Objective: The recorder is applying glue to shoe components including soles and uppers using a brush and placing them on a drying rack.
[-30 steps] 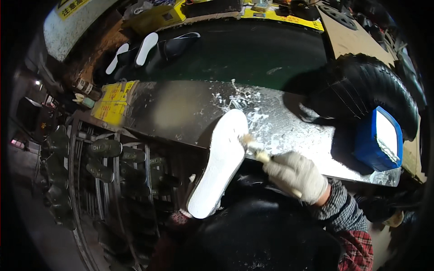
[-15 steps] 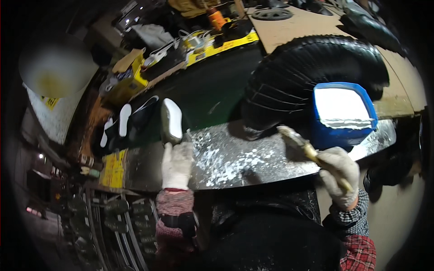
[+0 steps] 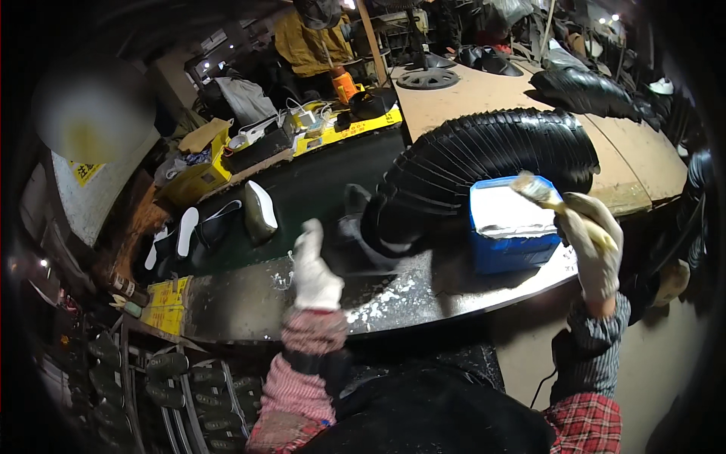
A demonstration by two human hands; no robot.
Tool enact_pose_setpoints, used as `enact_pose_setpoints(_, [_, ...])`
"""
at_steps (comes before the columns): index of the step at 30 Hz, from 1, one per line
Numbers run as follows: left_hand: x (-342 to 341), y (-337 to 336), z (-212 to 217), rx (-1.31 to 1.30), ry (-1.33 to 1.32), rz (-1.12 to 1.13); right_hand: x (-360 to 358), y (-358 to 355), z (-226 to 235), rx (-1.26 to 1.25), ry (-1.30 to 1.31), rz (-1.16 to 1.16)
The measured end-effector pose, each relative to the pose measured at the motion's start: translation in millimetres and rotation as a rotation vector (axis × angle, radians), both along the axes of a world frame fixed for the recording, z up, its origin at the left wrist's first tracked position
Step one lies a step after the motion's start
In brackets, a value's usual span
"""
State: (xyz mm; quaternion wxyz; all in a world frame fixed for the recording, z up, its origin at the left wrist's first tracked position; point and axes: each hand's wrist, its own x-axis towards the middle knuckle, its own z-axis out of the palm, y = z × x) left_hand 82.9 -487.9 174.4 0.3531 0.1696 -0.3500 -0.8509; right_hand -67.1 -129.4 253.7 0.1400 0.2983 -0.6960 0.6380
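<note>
My left hand (image 3: 316, 276), in a white work glove, is at the bench edge with its thumb up, closed on a dark shoe upper (image 3: 364, 244) smeared by motion. Some of its fingers are hidden. Beside the upper lies a long curved stack of nested black shoe uppers (image 3: 484, 155). A brush (image 3: 538, 194) with a pale handle and whitened bristles is gripped in my gloved right hand (image 3: 594, 242), its bristles over the blue tub (image 3: 510, 256) of white paste. On the dark green belt, a shoe with a white underside (image 3: 261, 212) lies left of my left hand.
Several more white-bottomed shoes (image 3: 187, 231) lie further left on the belt (image 3: 318, 178). White smears mark the metal bench edge (image 3: 242, 306). Yellow boxes and cables (image 3: 306, 119) are behind the belt. A rack of shoes (image 3: 166, 378) stands at lower left.
My left hand has left the white-bottomed shoe on the belt and moved right, now with a dark upper. My right hand has raised the brush from the bench to above the tub. The view has shifted.
</note>
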Motion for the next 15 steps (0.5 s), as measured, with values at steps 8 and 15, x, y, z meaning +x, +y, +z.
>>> enact_pose_setpoints(8, [233.8, 1.6, -20.3, -0.598, -0.377, 0.064, -12.2, 2.6, -14.6, 0.288, 0.257, -0.229])
enact_pose_setpoints(15, [272.0, 18.8, -80.3, 0.396, -0.258, -0.064, 52.4, -57.4, -17.8, 0.187, 0.267, -0.054])
